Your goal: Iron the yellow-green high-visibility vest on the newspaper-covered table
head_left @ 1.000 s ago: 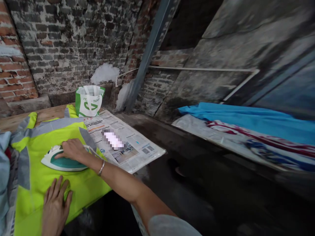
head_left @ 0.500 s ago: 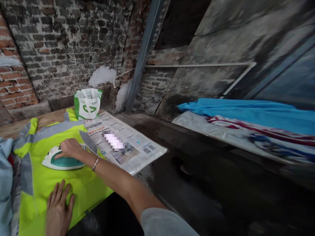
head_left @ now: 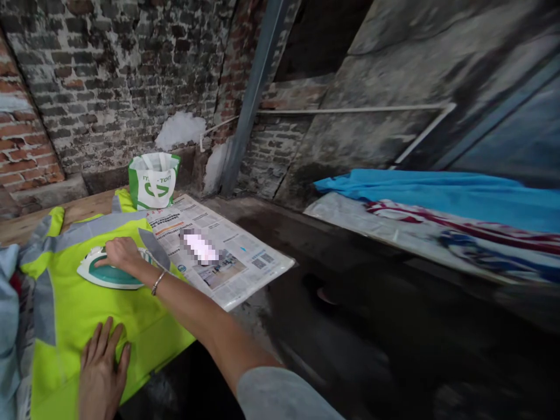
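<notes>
A bright yellow-green jacket with grey bands (head_left: 83, 315) lies spread on the table at the left. My right hand (head_left: 122, 255) is wrapped round the handle of a white and teal clothes iron (head_left: 114, 278), whose sole rests on the jacket's upper part. Closer to me, my left hand (head_left: 102, 364) lies flat on the garment's lower part, fingers stretched out. The iron's point faces left, and the wrist and forearm hide part of its back end.
Newspaper (head_left: 254, 265) covers the table's right end, with a blurred-out bright patch on it. A white and green bag (head_left: 154, 182) stands behind. Light blue cloth (head_left: 7, 315) lies at the left edge. Another table at right carries blue fabric (head_left: 429, 195) and patterned cloth. Brick walls rise behind.
The iron in my right hand has moved slightly away from me over the jacket. My left hand stays flat in about the same place. The whole view has shifted a little.
</notes>
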A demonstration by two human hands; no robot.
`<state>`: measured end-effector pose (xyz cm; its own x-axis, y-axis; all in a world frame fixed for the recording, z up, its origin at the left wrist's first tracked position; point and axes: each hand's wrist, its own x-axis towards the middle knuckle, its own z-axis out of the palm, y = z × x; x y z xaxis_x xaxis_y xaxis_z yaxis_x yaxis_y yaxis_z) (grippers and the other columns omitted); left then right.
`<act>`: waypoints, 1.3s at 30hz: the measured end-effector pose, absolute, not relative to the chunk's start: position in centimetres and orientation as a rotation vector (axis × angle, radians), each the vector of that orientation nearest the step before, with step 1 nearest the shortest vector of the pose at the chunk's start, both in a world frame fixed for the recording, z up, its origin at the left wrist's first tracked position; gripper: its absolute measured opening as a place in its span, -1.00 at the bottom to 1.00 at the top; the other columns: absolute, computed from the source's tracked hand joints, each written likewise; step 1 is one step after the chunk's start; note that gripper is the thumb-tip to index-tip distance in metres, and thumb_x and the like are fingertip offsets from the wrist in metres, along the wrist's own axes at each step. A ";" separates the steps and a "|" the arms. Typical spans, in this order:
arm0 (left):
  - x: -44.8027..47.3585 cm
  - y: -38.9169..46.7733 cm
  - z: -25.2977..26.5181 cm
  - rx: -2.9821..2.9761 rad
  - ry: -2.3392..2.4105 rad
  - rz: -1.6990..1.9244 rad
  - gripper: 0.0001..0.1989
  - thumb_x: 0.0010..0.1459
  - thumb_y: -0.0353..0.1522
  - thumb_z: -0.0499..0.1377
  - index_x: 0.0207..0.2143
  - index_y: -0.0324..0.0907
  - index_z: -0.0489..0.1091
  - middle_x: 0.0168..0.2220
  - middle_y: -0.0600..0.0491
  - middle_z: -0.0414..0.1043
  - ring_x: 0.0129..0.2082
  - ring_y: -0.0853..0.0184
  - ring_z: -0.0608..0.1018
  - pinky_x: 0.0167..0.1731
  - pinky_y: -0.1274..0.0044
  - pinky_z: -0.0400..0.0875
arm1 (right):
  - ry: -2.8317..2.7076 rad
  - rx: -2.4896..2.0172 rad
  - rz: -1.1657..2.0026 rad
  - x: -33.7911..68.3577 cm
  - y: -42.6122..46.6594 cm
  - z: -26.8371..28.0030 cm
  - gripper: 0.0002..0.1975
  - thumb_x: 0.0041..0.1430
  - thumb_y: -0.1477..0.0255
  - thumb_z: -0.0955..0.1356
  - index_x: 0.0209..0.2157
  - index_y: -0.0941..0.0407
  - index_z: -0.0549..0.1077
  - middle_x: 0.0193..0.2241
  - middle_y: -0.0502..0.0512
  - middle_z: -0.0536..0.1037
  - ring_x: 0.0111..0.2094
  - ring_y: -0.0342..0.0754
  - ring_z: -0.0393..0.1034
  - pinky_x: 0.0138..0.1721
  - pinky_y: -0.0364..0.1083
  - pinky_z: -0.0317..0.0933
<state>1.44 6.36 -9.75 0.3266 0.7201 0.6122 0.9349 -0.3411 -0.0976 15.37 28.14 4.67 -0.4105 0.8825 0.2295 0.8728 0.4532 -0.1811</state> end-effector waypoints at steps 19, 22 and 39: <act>1.4 6.4 -10.3 -2.173 -1.481 -0.713 -0.58 0.43 -0.20 0.02 0.14 -0.13 0.53 0.23 -0.12 0.54 0.24 0.00 0.52 0.09 0.21 0.44 | -2.548 -1.456 0.087 18.4 22.5 5.2 -0.30 0.21 -0.22 0.40 -0.09 0.16 0.66 -0.14 0.35 0.72 -0.03 0.16 0.64 -0.05 -0.02 0.42; 1.5 6.3 -10.1 -2.182 -1.510 -0.715 -0.59 0.43 -0.20 0.03 0.15 -0.11 0.52 0.23 -0.10 0.54 0.25 0.01 0.52 0.09 0.21 0.43 | -2.516 -1.451 0.060 17.9 24.6 5.3 -0.30 0.20 -0.23 0.40 -0.12 0.15 0.67 -0.13 0.34 0.71 -0.03 0.16 0.64 -0.06 -0.03 0.41; 1.3 6.2 -10.1 -2.211 -1.582 -0.689 -0.58 0.40 -0.21 0.06 0.17 -0.08 0.54 0.27 -0.08 0.51 0.29 0.03 0.49 0.14 0.22 0.44 | -2.461 -1.465 0.094 17.8 23.0 4.4 -0.33 0.25 -0.19 0.39 -0.11 0.17 0.67 -0.16 0.37 0.71 -0.05 0.17 0.64 -0.05 -0.01 0.41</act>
<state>1.28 6.23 -10.09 0.2641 0.7831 0.5630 0.9457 -0.3250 0.0085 17.83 23.00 4.38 -0.4492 0.8704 0.2015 0.8525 0.4850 -0.1948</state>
